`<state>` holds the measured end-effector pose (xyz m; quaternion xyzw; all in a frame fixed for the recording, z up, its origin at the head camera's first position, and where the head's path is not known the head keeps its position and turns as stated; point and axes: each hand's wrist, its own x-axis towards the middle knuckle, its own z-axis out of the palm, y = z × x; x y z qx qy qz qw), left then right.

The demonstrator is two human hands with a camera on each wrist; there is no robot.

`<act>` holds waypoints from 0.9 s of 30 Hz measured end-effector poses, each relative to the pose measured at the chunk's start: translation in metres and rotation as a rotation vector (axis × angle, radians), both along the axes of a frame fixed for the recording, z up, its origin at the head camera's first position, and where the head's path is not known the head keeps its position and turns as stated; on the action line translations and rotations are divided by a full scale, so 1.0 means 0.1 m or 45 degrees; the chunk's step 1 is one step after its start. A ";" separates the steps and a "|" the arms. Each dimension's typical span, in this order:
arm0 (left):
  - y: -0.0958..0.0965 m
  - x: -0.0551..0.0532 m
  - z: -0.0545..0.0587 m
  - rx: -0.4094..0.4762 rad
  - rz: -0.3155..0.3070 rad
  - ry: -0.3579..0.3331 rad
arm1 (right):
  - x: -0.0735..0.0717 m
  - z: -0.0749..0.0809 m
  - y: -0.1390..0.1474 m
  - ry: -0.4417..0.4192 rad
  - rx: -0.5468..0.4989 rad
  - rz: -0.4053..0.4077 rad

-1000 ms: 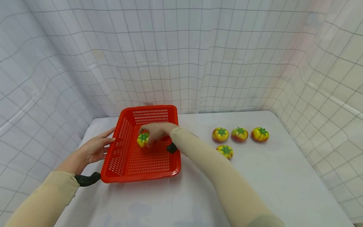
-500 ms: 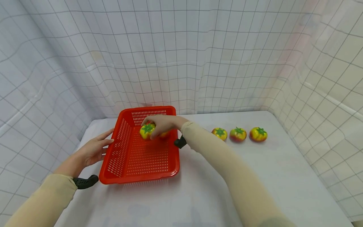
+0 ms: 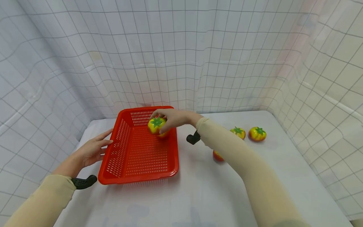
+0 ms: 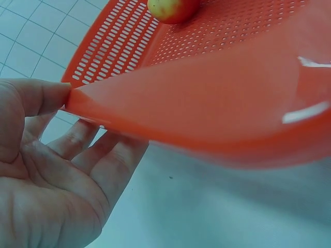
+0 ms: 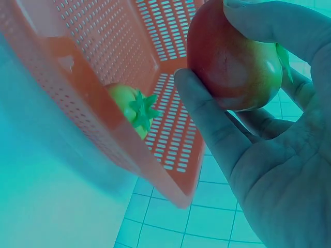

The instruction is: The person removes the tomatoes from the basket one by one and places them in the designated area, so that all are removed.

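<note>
- One white curtain (image 3: 181, 47) with grid lines, rising behind and along both sides.
- One white table (image 3: 204, 195), spread out below.
- Two cream sleeves (image 3: 238, 157), the right one slanting across the table.
- One red basket (image 3: 139, 179), slotted and open-topped, on the table's left half.
- Two bare hands, both busy: left hand (image 3: 92, 151) at the basket's left rim, pinching it with thumb above and fingers beneath; right hand (image 3: 175, 117) over the basket's far right part, grasping one fruit between thumb and curled fingers.
- Five red-and-yellow fruits in sight: one held fruit (image 3: 157, 125), up in that right grasp; one basket fruit (image 5: 122, 99), inside by the right wall; three table fruits (image 3: 257, 135) off to the right, one mostly behind the sleeve.
- Four green leafy tops (image 3: 156, 121) showing.
</note>
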<state>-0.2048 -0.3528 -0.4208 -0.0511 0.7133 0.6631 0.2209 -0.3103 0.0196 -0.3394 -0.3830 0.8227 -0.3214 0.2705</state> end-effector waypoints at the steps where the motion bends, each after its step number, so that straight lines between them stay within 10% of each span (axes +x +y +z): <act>1: 0.00 0.00 0.00 -0.001 -0.001 0.000 | 0.00 0.01 0.02 0.001 -0.003 0.001; 27: -0.02 -0.01 -0.02 0.057 -0.009 -0.022 | 0.13 0.10 0.95 0.009 -0.011 -0.058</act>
